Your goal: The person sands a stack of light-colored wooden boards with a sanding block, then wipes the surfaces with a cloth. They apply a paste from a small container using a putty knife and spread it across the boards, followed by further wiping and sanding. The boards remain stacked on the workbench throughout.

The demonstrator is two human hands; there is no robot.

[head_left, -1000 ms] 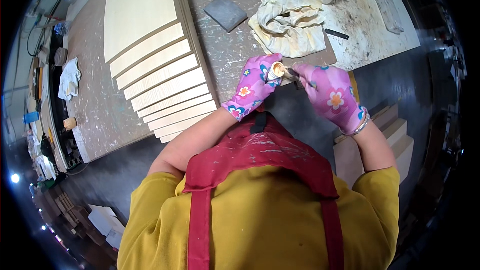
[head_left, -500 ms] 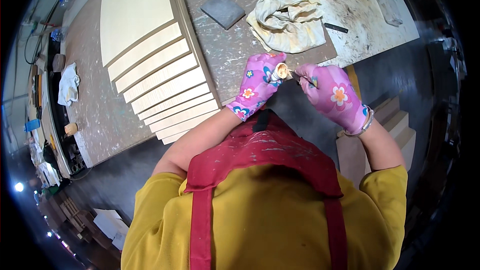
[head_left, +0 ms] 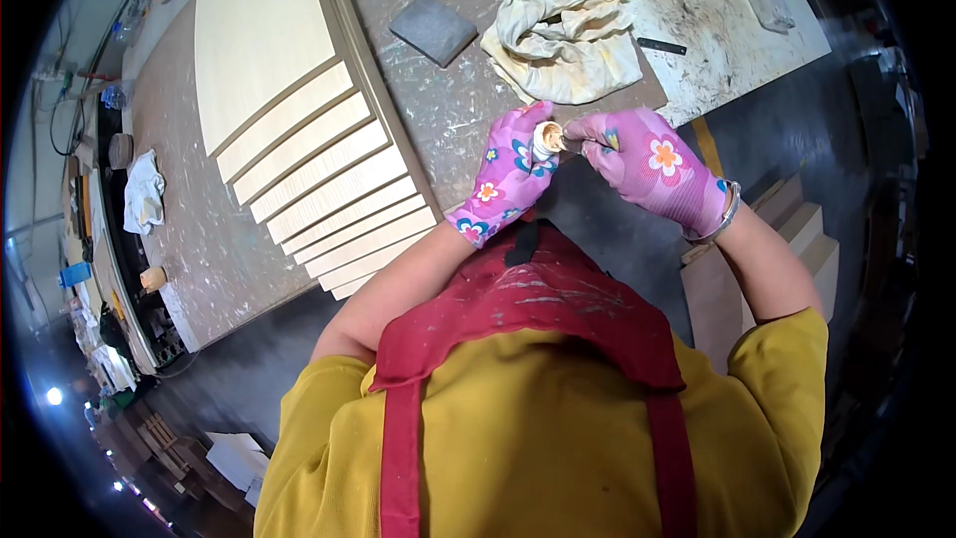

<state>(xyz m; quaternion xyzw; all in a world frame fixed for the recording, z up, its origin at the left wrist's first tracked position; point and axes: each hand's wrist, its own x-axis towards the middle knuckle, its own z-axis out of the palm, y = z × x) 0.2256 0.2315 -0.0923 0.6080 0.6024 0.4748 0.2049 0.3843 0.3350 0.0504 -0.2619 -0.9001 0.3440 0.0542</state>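
Both my hands wear pink gloves with a flower print. My left hand (head_left: 506,177) is closed around a small white round container (head_left: 549,136), its open mouth facing up with tan paste inside. Pinched in the fingers of my right hand (head_left: 652,167) is a small, thin dark-grey blade (head_left: 572,146), most of it hidden by the glove. The blade's tip is at the container's rim, by the paste. Just beyond my hands lies a crumpled, stained cream cloth (head_left: 573,75) on the table.
Fanned-out pale wood panels (head_left: 269,40) are stacked left on the paint-spotted table (head_left: 408,100). A grey square block (head_left: 432,30) and a flat black strip (head_left: 661,46) lie farther back. More boards (head_left: 717,294) stand low at my right.
My right hand has shifted slightly left and up, its blade still by the container. My left hand keeps hold of the container. The whole view has turned a little.
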